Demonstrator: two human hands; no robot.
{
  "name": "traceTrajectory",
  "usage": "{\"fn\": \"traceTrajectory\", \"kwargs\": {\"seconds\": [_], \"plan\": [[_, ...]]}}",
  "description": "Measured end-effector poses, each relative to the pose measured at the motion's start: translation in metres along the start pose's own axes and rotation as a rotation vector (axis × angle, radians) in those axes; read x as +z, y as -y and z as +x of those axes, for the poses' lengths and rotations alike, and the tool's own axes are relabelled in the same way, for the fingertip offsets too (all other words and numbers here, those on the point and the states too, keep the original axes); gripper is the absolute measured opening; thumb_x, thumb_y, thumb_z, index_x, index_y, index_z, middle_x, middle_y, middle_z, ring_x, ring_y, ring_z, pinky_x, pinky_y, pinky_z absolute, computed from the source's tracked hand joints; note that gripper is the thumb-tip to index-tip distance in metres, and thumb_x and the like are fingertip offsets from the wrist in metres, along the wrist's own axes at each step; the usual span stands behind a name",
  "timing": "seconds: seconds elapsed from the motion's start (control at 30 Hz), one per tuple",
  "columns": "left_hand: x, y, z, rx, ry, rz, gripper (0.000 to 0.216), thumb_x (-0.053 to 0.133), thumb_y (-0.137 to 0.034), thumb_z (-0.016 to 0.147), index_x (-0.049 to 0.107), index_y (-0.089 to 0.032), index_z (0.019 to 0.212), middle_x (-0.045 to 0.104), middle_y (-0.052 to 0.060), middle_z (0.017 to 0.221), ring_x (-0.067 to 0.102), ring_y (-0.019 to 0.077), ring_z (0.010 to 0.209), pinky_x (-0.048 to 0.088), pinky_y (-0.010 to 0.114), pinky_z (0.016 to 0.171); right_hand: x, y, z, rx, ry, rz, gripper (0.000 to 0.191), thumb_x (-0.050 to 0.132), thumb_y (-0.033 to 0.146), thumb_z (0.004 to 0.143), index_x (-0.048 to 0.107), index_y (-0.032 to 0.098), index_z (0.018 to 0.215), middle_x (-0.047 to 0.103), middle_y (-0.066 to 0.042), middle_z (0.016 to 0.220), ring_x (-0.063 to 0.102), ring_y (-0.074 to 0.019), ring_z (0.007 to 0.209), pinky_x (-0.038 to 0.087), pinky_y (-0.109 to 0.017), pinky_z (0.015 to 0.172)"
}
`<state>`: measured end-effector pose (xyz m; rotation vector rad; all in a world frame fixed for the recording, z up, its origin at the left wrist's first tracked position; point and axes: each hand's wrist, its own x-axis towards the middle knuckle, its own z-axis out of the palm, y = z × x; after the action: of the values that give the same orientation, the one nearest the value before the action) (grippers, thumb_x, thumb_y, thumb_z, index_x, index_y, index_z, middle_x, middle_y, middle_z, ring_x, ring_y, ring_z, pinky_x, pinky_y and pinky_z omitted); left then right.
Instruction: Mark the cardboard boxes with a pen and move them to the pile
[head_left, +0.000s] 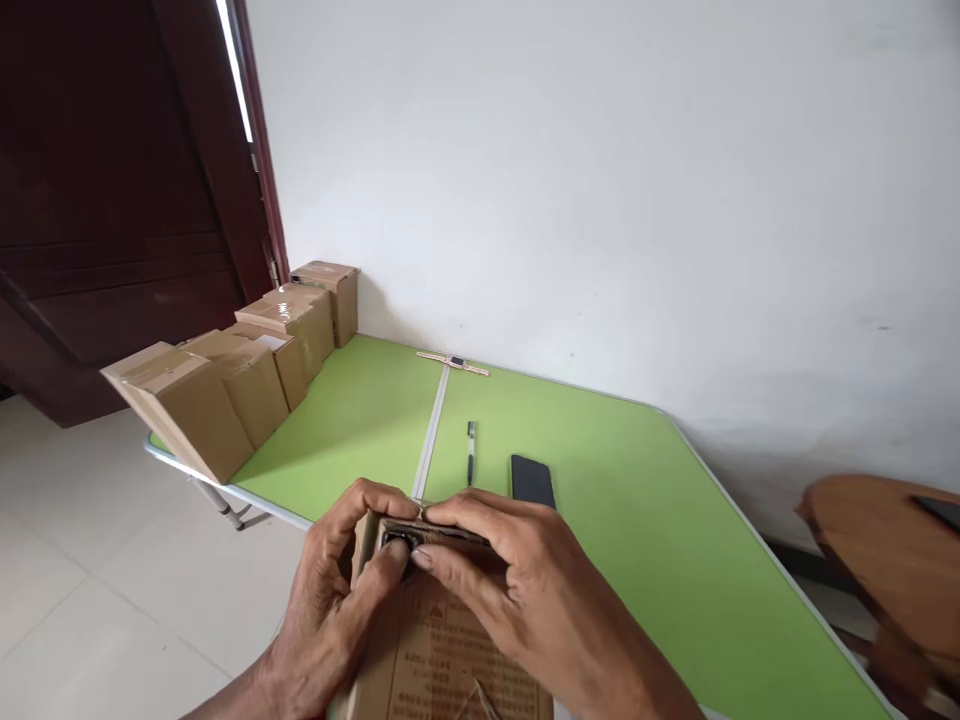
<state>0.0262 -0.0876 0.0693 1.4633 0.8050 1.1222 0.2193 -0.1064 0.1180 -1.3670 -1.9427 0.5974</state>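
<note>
Just in front of me is a brown package with rows of printed characters, which looks like a cardboard box or stiff bag. A small dark piece sits at its upper edge; its kind I cannot make out. My left hand grips the upper left corner, its thumb pressing on the dark piece and its fingers over the far side. My right hand pinches the same upper edge, thumb tip beside the left thumb. A thin string-like strand shows low on the package. Its lower end is out of view.
Several cardboard boxes stand in a row along the left of the green table. A pink-strapped watch lies by the wall. Beyond my hands are a pen and a phone. A wooden stool stands right.
</note>
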Motion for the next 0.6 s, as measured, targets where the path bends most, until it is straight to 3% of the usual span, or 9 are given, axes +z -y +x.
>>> {"fn": "traceTrajectory", "kwargs": {"seconds": [0.17,0.27,0.37,0.47,0.53,0.6], "plan": [[0.005,0.003,-0.006,-0.033,-0.048,-0.091,0.017,0.067,-0.042,0.099,0.070,-0.027,0.108,0.073,0.005,0.108,0.067,0.0255,0.095,0.056,0.032,0.082,0.024,0.014,-0.008,0.094,-0.248,-0.077,0.015,0.074,0.032,0.092,0.065,0.027,0.080,0.076,-0.001,0.083,0.072,-0.0245,0.078,0.053,-0.034,0.063],[0.006,0.003,-0.006,-0.033,-0.043,-0.088,0.016,0.070,-0.041,0.097,0.072,-0.028,0.105,0.072,0.005,0.111,0.068,0.0256,0.098,0.057,0.032,0.084,0.031,0.017,-0.009,0.090,-0.272,-0.090,0.014,0.076,0.026,0.088,0.063,0.026,0.082,0.075,-0.001,0.085,0.071,-0.0243,0.079,0.053,-0.035,0.067],[0.007,0.005,-0.004,-0.021,-0.031,-0.048,0.024,0.070,-0.048,0.095,0.073,-0.030,0.110,0.071,0.005,0.118,0.067,0.0295,0.109,0.055,0.035,0.093,0.024,0.013,-0.014,0.057,-0.253,-0.053,0.008,0.071,0.027,0.094,0.068,0.025,0.087,0.075,-0.003,0.089,0.072,-0.0243,0.084,0.055,-0.036,0.072],[0.006,0.008,-0.006,0.006,-0.008,0.033,0.050,0.070,-0.068,0.087,0.072,-0.031,0.121,0.068,0.006,0.133,0.060,0.0386,0.127,0.053,0.041,0.101,0.004,-0.011,-0.028,0.073,-0.351,0.138,0.019,0.065,0.043,0.101,0.075,0.027,0.104,0.079,-0.005,0.102,0.075,-0.0244,0.094,0.059,-0.036,0.079],[0.004,0.012,-0.009,-0.042,-0.015,0.054,0.066,0.070,-0.079,0.078,0.070,-0.033,0.126,0.065,0.006,0.140,0.055,0.0433,0.134,0.053,0.044,0.100,-0.010,-0.044,-0.039,0.205,-0.568,0.208,0.033,0.063,0.056,0.099,0.075,0.027,0.109,0.080,-0.008,0.111,0.075,-0.0272,0.103,0.060,-0.039,0.083],[0.002,0.016,-0.013,-0.120,-0.030,0.035,0.078,0.072,-0.084,0.070,0.067,-0.035,0.130,0.062,0.006,0.146,0.053,0.0462,0.137,0.055,0.045,0.099,-0.019,-0.087,-0.044,0.417,-0.731,0.123,0.041,0.057,0.062,0.099,0.072,0.024,0.103,0.079,-0.012,0.111,0.074,-0.0301,0.105,0.059,-0.041,0.086]]}}
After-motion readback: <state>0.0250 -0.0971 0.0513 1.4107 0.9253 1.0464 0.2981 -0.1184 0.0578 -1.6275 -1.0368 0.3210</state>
